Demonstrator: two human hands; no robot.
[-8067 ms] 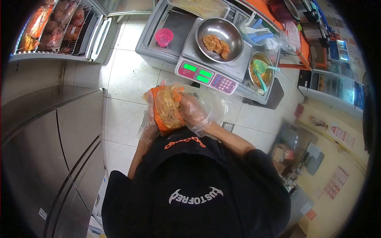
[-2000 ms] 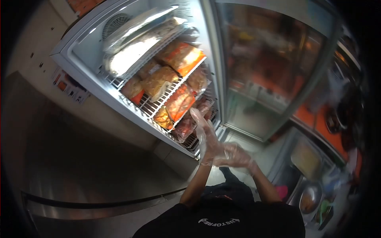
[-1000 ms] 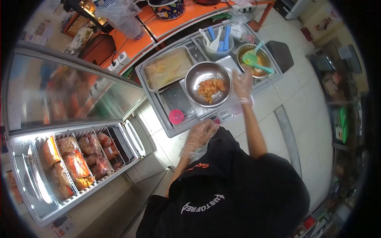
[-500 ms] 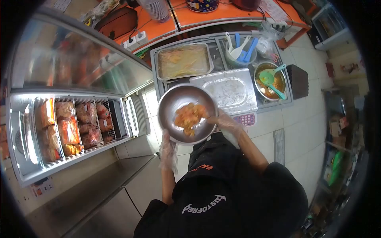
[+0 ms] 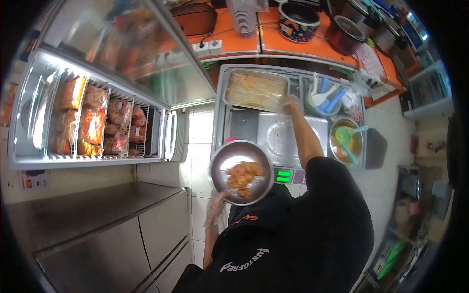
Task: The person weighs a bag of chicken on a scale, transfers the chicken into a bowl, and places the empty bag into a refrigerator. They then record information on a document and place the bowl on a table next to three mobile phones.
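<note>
My left hand (image 5: 215, 207), in a clear plastic glove, grips the lower left rim of a round metal bowl (image 5: 221, 168). Orange-coated pieces of food (image 5: 243, 177) lie in the bowl. Stretched forward, my right hand (image 5: 289, 102) is at the right edge of a rectangular metal tray (image 5: 257, 89) with a clear film over pale contents; its fingers are blurred. Behind the bowl is a flat metal scale plate (image 5: 305, 139) with a lit green display (image 5: 284, 176).
An open refrigerator (image 5: 93, 158) with bagged food stands at left, its glass door (image 5: 141, 58) swung out. A tub of utensils (image 5: 326, 100) and a pot with green ladles (image 5: 346, 141) sit right. Pots (image 5: 299, 22) stand on the orange counter (image 5: 273, 44) behind.
My right hand has left the bowl rim and moved forward to the tray. The bowl, still in my left hand, is lower in view. The scale display now shows, and the view has shifted.
</note>
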